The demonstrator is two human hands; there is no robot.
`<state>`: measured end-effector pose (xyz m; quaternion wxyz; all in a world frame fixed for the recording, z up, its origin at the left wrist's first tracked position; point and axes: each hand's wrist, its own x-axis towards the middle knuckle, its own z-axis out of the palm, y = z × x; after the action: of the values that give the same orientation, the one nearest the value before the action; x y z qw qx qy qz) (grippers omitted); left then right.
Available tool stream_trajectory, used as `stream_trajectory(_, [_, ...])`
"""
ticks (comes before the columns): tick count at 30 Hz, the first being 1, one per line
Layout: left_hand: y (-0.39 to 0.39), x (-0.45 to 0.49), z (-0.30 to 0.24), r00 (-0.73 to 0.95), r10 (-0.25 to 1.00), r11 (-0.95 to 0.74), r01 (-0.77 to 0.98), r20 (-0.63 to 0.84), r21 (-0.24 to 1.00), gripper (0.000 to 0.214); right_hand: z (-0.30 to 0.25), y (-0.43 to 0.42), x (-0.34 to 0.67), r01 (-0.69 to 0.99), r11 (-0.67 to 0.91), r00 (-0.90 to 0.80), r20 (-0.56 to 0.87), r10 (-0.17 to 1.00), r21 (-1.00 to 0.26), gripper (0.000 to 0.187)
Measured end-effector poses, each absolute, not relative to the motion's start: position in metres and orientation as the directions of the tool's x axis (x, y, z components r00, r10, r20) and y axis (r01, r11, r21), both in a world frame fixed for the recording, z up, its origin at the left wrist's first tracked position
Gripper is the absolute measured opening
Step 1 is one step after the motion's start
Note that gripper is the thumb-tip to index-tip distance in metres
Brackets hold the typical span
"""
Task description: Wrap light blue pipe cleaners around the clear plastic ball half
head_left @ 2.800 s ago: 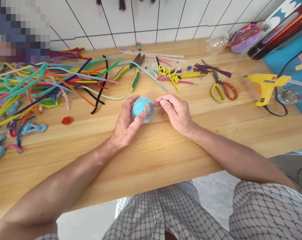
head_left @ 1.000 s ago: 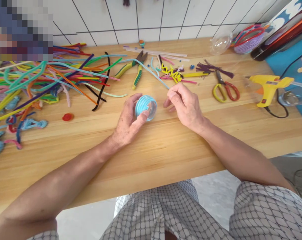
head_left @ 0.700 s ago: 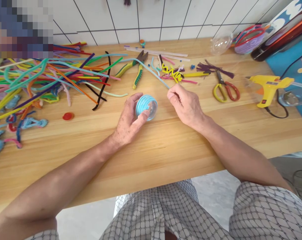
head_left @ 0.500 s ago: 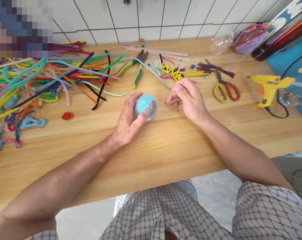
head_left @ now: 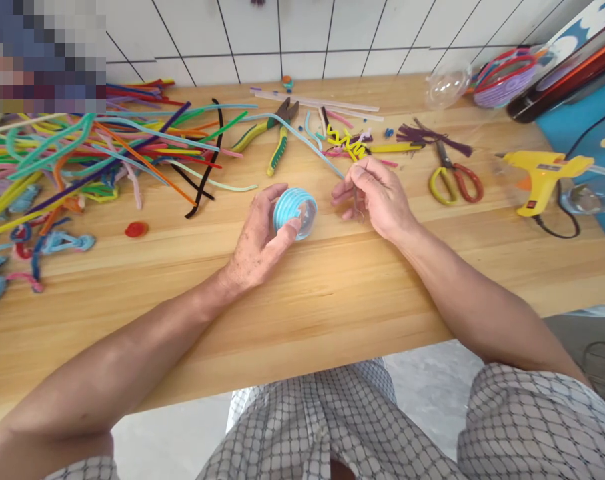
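My left hand [head_left: 259,233] is wrapped round a clear plastic ball [head_left: 309,219], its thumb pressed on the front. Coils of light-blue pipe cleaner [head_left: 288,205] cover the ball's left part, while its right side is bare. To the right, my right hand [head_left: 377,197] pinches thumb to forefinger, the other fingers curled below. A thin strand [head_left: 356,200] hangs from this pinch, curled at its lower end; its kind is unclear. The tip of a long light-blue pipe cleaner [head_left: 315,148] comes close to the right fingertips; whether they touch it I cannot tell.
Many coloured pipe cleaners [head_left: 147,150] are heaped at the left, near a red cap [head_left: 136,229]. Pliers [head_left: 278,143] lie behind my hands. Scissors [head_left: 452,180] and a yellow glue gun [head_left: 539,173] lie at the right. A clear ball [head_left: 447,87] sits near the tiled wall.
The strand below my right hand has shifted slightly and now shows a thin curled end. My left hand keeps its hold on the ball. The whole view has moved slightly.
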<state>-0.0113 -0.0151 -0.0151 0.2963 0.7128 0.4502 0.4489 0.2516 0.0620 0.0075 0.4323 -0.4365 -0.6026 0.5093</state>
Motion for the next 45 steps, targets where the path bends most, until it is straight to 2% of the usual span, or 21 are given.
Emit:
stream_trajectory(5, [-0.015,-0.011,-0.015,0.192,0.907,-0.421,0.377,0.375,0.825,0.064,0.010,0.062,0.256,0.232,0.296,-0.217,0.248,0.944,-0.926,0.052])
stream_trajectory(13, [-0.015,-0.010,-0.014,0.201,0.906,-0.422,0.362,0.373,0.831,0.063,0.007,0.061,0.249,0.039,0.133,-0.214,0.122,0.969,-0.990,0.054])
stream_trajectory(17, [-0.015,-0.010,-0.013,0.199,0.908,-0.418,0.378,0.368,0.826,0.064,0.003,0.058,0.246,0.114,0.168,-0.272,0.132,0.953,-0.979,0.051])
stream_trajectory(23, [-0.015,-0.012,-0.012,0.213,0.906,-0.422,0.371,0.366,0.827,0.065,0.000,0.061,0.250,0.368,0.434,-0.212,0.380,0.900,-0.822,0.040])
stream_trajectory(32, [-0.015,-0.011,-0.012,0.203,0.904,-0.427,0.363,0.377,0.828,0.063,0.007,0.058,0.254,0.417,0.616,-0.102,0.639,0.763,-0.669,0.021])
stream_trajectory(38, [-0.016,-0.012,-0.009,0.224,0.904,-0.426,0.380,0.365,0.821,0.063,0.006,0.057,0.251,0.306,0.497,-0.069,0.501,0.863,-0.812,0.033])
stream_trajectory(45, [-0.015,-0.011,-0.011,0.217,0.905,-0.423,0.372,0.366,0.826,0.066,0.023,0.057,0.253,0.204,0.410,-0.035,0.412,0.910,-0.889,0.045])
